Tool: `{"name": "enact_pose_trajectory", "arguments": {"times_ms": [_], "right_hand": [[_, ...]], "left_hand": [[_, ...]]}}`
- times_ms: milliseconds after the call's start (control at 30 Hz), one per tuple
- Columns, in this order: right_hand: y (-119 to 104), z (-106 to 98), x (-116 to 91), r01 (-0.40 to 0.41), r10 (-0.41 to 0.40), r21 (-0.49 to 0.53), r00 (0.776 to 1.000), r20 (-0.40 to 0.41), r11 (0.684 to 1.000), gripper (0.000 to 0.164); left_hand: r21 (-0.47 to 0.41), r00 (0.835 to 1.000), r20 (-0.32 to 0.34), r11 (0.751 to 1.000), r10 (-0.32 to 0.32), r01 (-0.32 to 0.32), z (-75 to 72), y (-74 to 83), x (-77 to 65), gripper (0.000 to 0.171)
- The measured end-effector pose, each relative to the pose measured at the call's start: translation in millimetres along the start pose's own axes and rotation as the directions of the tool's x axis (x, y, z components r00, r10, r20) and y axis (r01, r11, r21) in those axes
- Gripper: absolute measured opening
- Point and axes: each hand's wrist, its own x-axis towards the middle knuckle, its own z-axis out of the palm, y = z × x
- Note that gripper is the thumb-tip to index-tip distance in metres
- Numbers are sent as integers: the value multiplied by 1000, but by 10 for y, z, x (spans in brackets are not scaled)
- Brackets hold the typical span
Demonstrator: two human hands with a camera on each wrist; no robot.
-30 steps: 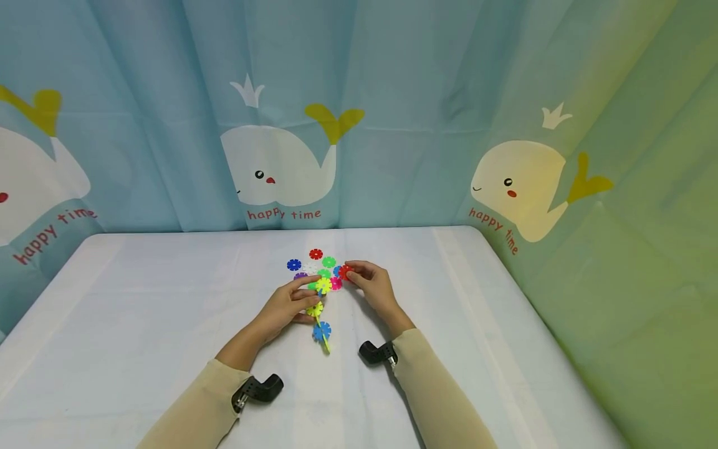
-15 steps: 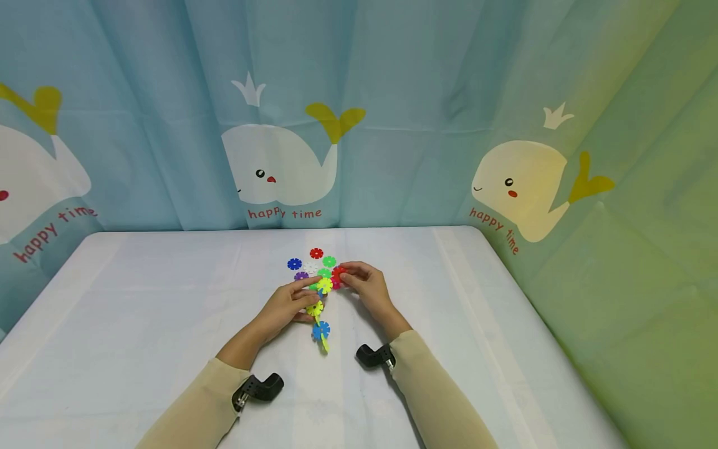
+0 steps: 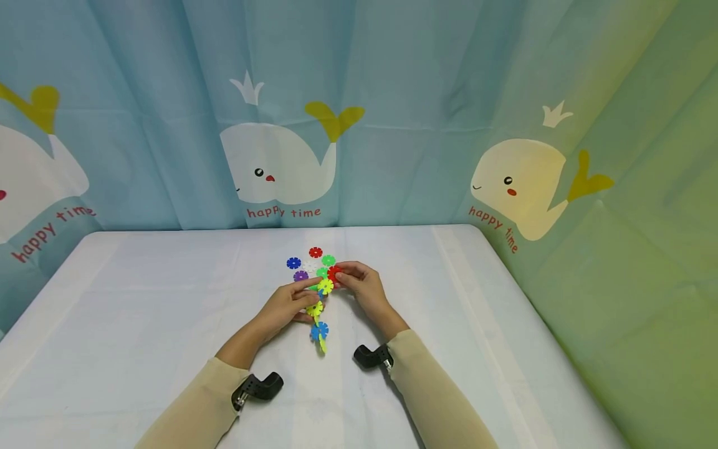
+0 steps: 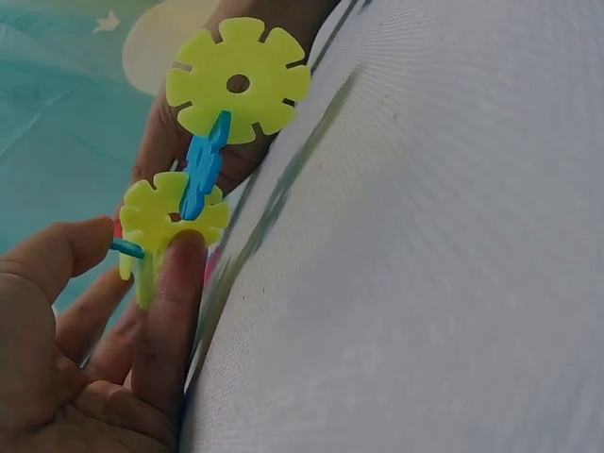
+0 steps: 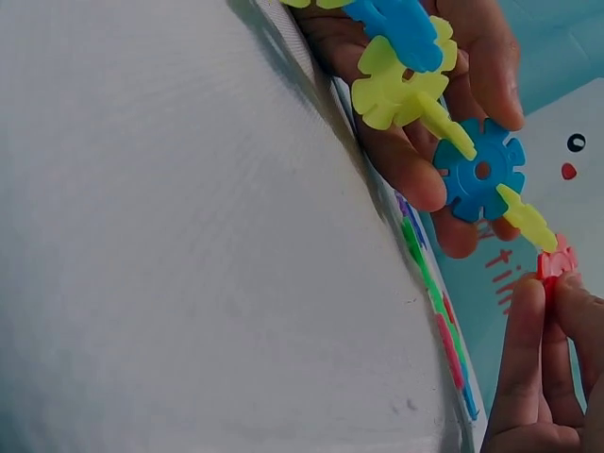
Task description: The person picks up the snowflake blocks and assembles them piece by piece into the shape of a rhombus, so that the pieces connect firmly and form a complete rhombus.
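Observation:
My left hand [image 3: 283, 312] grips a chain of slotted-together yellow and blue flower-shaped plastic discs, with a blue disc [image 3: 320, 331] hanging toward me. In the left wrist view, thumb and fingers hold it around a yellow disc [image 4: 156, 209]. Between thumb and fingertips, my right hand [image 3: 367, 290] pinches a red flower-shaped disc [image 3: 333, 274]. The right wrist view has this red disc against the edge of the chain's far yellow disc [image 5: 528, 219]; I cannot tell whether their slots interlock. Fingers hide part of the chain.
Loose flower-shaped discs lie just beyond my hands: a red one [image 3: 316, 252], a dark blue one [image 3: 294, 263], a purple one [image 3: 300, 276], a green one [image 3: 328, 260] and several others. A white-covered table [image 3: 168, 299] meets a whale-print curtain [image 3: 404, 125] at the back.
My right hand has moved left with the red disc, bringing it up to the chain's far yellow disc. The left hand stays almost still; the chain's near end has swung slightly left.

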Motion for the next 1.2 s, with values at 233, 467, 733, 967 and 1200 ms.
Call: {"name": "enact_pose_trajectory", "arguments": {"times_ms": [233,467,733,967,1200], "right_hand": [[10,14,-12,18,-19,2,999,48,1000,26],[28,17,-14,30,-31,15,995,98,999,27],[27,26,-11,35,-40,44,992,122,998,24],[40,24,-7,47,-46,-8,990,136,999,19],[17,31,-38,71,-60,-71,987,147,995,21]], "left_hand": [[4,1000,29,1000,6,-6,-20,-16,8,53],[-4,995,98,1000,11,-11,-58,-23,2,56],[-6,996,85,1000,5,-5,-65,-35,12,55],[-18,998,70,1000,5,-4,-55,-29,9,55],[1,998,64,1000,3,-3,-38,-7,0,54]]}}
